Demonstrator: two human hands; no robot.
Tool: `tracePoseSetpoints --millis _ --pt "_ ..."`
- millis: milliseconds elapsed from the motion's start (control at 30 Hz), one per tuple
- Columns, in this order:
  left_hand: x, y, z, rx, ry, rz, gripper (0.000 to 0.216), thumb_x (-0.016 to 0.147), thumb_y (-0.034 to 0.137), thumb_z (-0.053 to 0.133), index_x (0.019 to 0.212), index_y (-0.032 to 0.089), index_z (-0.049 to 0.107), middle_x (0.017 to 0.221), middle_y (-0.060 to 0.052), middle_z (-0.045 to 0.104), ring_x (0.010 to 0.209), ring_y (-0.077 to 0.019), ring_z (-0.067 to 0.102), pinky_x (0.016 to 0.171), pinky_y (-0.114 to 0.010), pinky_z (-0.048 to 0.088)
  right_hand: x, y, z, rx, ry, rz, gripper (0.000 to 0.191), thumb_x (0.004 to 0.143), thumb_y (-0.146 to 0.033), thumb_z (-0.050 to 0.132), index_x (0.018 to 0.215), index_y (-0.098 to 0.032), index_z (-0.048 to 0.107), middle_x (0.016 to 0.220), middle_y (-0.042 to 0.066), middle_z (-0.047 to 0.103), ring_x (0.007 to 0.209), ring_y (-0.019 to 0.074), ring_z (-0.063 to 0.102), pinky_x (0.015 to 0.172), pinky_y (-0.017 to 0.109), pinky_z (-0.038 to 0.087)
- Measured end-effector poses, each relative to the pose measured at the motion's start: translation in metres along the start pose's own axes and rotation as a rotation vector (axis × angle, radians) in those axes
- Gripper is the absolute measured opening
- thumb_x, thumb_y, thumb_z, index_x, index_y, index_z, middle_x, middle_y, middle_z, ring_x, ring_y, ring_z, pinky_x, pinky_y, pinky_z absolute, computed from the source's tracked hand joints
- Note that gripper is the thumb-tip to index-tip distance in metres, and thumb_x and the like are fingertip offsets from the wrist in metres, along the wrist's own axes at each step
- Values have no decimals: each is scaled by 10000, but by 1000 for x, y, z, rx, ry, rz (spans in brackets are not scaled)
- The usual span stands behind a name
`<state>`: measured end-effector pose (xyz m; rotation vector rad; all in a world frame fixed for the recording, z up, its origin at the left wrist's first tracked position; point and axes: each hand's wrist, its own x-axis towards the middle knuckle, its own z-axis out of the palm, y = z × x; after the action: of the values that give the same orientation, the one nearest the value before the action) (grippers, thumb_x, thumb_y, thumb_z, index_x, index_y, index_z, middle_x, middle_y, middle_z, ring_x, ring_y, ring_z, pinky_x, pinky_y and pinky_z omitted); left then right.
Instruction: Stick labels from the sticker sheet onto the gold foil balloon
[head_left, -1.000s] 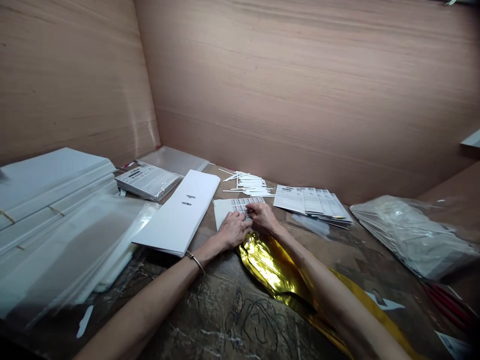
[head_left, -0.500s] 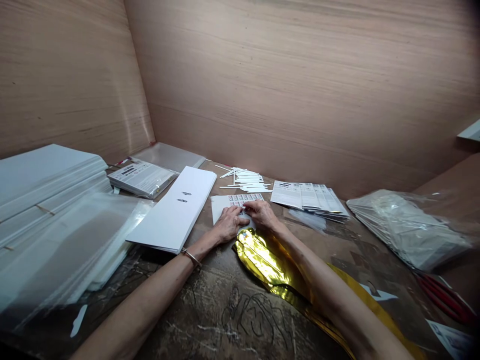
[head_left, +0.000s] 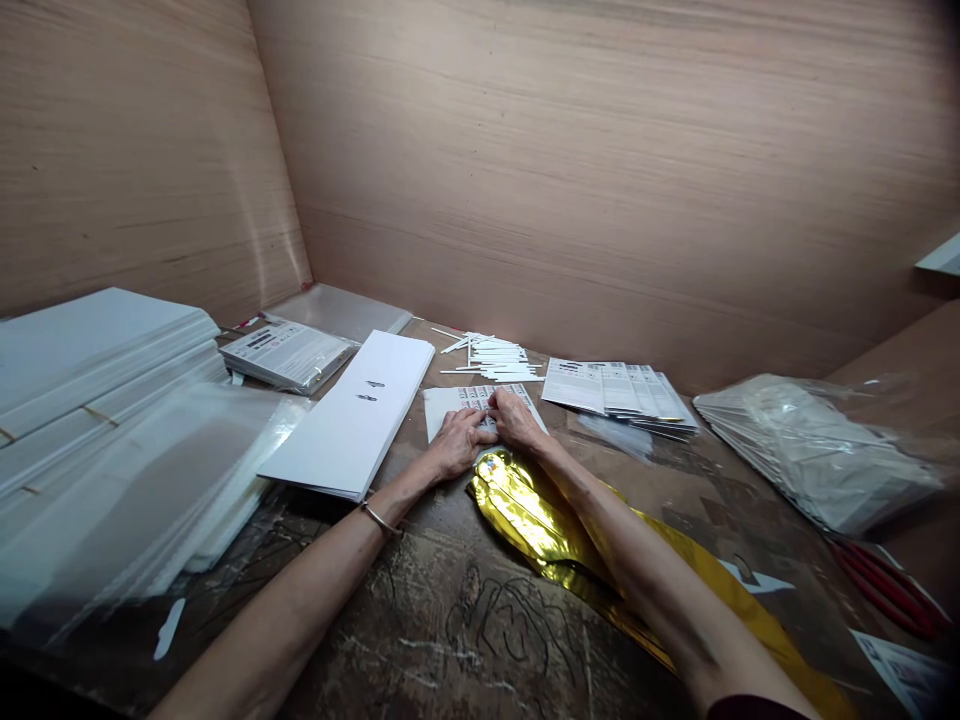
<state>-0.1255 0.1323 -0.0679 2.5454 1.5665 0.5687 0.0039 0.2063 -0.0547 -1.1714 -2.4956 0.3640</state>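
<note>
A white sheet of printed labels point(head_left: 442, 402) lies on the table in front of me, with rows of small dark and red print. My left hand point(head_left: 457, 443) rests on the sheet's near part, thumb and forefinger apart. On the sheet's right half, my right hand point(head_left: 517, 420) has its fingertips pinched together over the print; whatever is between them is too small to make out. Just below both hands lies a shiny flat gold foil piece point(head_left: 525, 510), which runs right beneath my right forearm.
Left stand a white card stack point(head_left: 352, 410), clear plastic sleeves point(head_left: 150, 480) and bundled white sheets point(head_left: 105, 330). White sticks point(head_left: 495, 358) and printed cards point(head_left: 615, 388) lie at the back. A plastic-wrapped stack point(head_left: 817, 440) and red-handled scissors point(head_left: 889, 590) are right.
My right hand has shifted slightly right over the label sheet, its fingers more drawn together. More of the sheet's right side shows. My left hand has hardly moved.
</note>
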Motion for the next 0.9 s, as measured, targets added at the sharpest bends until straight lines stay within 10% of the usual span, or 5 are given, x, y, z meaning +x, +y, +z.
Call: tracePoseSetpoints --millis 400,600,900 --pt "3 -1 -4 -123 54 -82 217 735 218 454 874 262 614 1021 -44 518 1004 -197 405 858 -360 292 -17 -3 -30 759 218 280 142 555 -200 523 638 -161 415 580 -44 437 528 72 396 517 220 320" --pt "-1 21 -40 -615 415 -407 235 725 267 456 867 132 587 862 -64 592 800 -153 516 719 -269 409 -51 -29 -63 1254 185 511 268 456 -159 617 651 -159 433 458 -62 443 399 57 373 413 211 268" --pt "-19 92 -43 -1325 248 -265 252 628 231 557 837 96 598 786 -55 598 665 -112 525 599 -219 416 -98 -61 -85 1505 56 559 292 435 -98 654 664 -149 481 493 -23 523 429 74 444 429 205 304"
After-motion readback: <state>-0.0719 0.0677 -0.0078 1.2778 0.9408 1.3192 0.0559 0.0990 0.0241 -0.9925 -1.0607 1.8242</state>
